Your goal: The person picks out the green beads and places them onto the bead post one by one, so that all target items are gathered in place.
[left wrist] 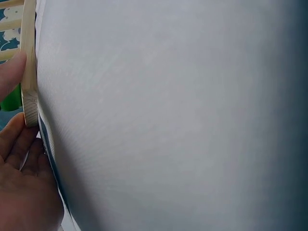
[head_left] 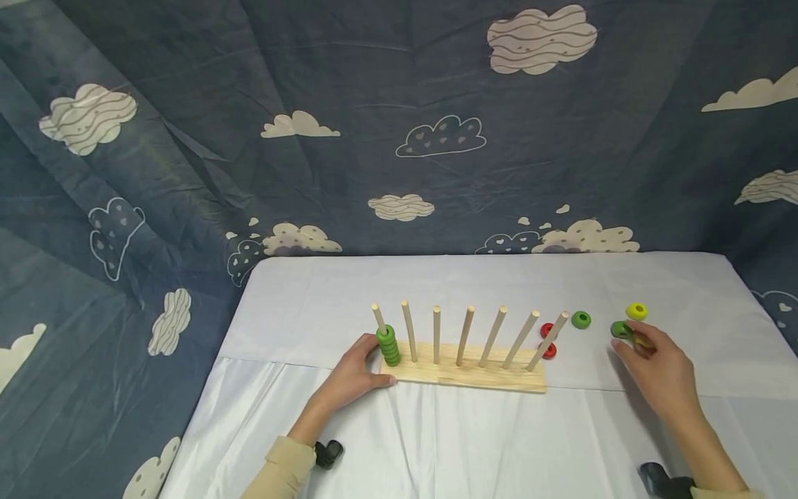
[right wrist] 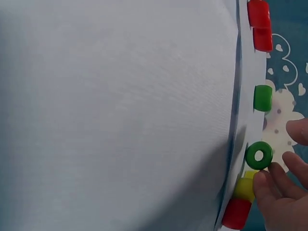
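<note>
My left hand [head_left: 355, 371] grips the left end of a wooden peg board [head_left: 467, 378], thumb along the front edge and fingers at the end. Several green rings [head_left: 388, 345] are stacked on the leftmost peg; the other pegs are bare. At the right, my right hand [head_left: 663, 367] reaches down to a loose green ring [head_left: 620, 330]. In the right wrist view this ring shows its hole to the camera, with fingertips at its lower edge and the thumb standing apart. A yellow ring [right wrist: 244, 189] and a red ring [right wrist: 236, 214] lie beside those fingers.
Two red rings [head_left: 548, 351] lie behind the rightmost peg. Another green ring [head_left: 581, 319] and a yellow ring [head_left: 636, 311] are farther back on the white-covered table [head_left: 474, 277]. A dark cloud-patterned cloth [head_left: 349, 180] hangs behind it.
</note>
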`<state>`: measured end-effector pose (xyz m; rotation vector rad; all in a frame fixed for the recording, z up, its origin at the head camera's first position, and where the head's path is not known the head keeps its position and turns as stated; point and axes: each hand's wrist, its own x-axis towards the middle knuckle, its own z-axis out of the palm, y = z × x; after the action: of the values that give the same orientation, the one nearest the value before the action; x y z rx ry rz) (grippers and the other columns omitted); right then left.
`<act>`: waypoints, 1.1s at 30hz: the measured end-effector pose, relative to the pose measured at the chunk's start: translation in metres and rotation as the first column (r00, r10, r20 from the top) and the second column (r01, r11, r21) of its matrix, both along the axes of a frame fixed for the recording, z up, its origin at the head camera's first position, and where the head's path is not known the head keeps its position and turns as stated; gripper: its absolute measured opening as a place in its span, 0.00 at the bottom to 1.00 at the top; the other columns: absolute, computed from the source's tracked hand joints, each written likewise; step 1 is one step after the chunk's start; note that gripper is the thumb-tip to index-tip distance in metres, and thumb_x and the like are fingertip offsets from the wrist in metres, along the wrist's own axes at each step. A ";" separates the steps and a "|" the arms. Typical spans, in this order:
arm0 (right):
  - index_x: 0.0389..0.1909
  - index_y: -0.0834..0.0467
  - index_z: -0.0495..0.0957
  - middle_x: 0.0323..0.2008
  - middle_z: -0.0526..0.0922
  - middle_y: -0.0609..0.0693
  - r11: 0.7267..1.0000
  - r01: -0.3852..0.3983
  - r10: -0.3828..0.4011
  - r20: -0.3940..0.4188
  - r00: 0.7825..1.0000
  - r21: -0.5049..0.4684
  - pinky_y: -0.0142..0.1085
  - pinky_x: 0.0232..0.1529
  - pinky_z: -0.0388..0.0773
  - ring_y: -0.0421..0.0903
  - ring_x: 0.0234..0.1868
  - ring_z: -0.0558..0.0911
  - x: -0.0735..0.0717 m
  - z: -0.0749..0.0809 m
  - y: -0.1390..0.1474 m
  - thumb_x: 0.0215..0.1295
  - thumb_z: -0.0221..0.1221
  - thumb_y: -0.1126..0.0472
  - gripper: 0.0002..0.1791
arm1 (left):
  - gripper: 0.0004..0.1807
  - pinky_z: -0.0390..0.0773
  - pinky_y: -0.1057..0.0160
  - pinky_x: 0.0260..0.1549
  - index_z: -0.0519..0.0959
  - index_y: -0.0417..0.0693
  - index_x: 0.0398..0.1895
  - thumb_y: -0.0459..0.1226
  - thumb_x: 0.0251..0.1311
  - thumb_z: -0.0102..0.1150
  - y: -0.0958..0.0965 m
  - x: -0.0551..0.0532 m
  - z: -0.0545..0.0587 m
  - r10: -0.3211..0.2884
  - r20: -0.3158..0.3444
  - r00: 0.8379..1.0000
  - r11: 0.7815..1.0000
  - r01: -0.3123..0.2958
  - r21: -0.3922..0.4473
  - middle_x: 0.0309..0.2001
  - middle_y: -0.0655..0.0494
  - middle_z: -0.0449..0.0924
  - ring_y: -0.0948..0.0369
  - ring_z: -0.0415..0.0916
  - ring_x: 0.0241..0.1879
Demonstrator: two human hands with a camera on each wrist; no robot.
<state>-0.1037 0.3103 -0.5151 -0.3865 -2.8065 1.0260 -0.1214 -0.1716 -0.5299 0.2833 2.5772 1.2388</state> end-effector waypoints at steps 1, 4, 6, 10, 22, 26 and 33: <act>0.68 0.68 0.65 0.61 0.69 0.72 1.000 -0.005 0.005 0.002 1.000 -0.005 0.56 0.49 0.75 0.69 0.57 0.73 -0.002 0.000 0.000 0.70 0.59 0.61 0.30 | 0.39 0.60 0.50 0.68 0.71 0.48 0.65 0.42 0.48 0.76 0.000 0.000 0.000 0.000 0.000 1.000 1.000 0.000 0.000 0.62 0.57 0.71 0.54 0.62 0.68; 0.66 0.68 0.67 0.60 0.70 0.71 1.000 -0.015 0.015 0.003 1.000 -0.015 0.40 0.43 0.82 0.68 0.55 0.75 -0.006 0.001 0.000 0.70 0.59 0.61 0.28 | 0.39 0.60 0.50 0.68 0.71 0.48 0.65 0.41 0.48 0.76 0.000 0.001 0.001 0.002 -0.001 1.000 1.000 -0.002 0.002 0.62 0.57 0.71 0.54 0.62 0.68; 0.65 0.68 0.69 0.58 0.71 0.71 0.999 -0.032 0.032 -0.011 0.999 -0.021 0.26 0.35 0.80 0.68 0.53 0.76 -0.009 0.001 0.000 0.69 0.59 0.62 0.26 | 0.39 0.60 0.51 0.68 0.71 0.48 0.65 0.41 0.48 0.76 0.000 0.001 0.002 0.002 -0.007 1.000 1.000 -0.002 0.003 0.62 0.57 0.71 0.54 0.62 0.68; 0.62 0.68 0.71 0.55 0.73 0.71 0.998 -0.070 0.069 -0.037 0.997 -0.011 0.18 0.30 0.71 0.67 0.51 0.77 -0.015 -0.001 0.000 0.68 0.59 0.64 0.24 | 0.39 0.60 0.50 0.68 0.71 0.47 0.66 0.41 0.48 0.76 0.000 0.001 0.002 -0.002 -0.014 1.000 1.000 0.002 0.012 0.62 0.57 0.71 0.54 0.62 0.68; 0.59 0.68 0.74 0.46 0.79 0.70 0.995 -0.098 0.098 0.021 0.995 0.013 0.70 0.50 0.56 0.69 0.48 0.77 -0.023 -0.008 -0.006 0.65 0.60 0.64 0.22 | 0.39 0.60 0.50 0.68 0.70 0.47 0.66 0.42 0.48 0.75 0.001 0.001 0.003 0.002 -0.010 1.000 1.000 -0.002 0.015 0.63 0.56 0.70 0.53 0.61 0.69; 0.59 0.68 0.73 0.43 0.80 0.68 0.993 -0.112 0.110 0.037 0.993 0.037 0.60 0.48 0.70 0.65 0.44 0.78 -0.024 -0.009 -0.007 0.64 0.62 0.64 0.24 | 0.39 0.60 0.50 0.68 0.70 0.47 0.66 0.41 0.48 0.75 0.000 0.000 0.003 0.003 -0.004 1.000 1.000 -0.003 0.014 0.63 0.57 0.70 0.54 0.61 0.69; 0.58 0.69 0.74 0.41 0.80 0.67 0.987 -0.146 0.144 0.034 0.989 0.063 0.47 0.34 0.79 0.61 0.41 0.78 -0.025 -0.011 -0.007 0.62 0.63 0.66 0.23 | 0.39 0.59 0.53 0.68 0.70 0.50 0.66 0.42 0.48 0.76 -0.001 0.000 -0.001 -0.003 0.004 1.000 1.000 0.002 0.012 0.61 0.59 0.70 0.57 0.61 0.68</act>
<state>-0.1283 0.3035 -0.5264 -0.1945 -2.9223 0.9590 -0.1211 -0.1728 -0.5305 0.2864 2.5661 1.2537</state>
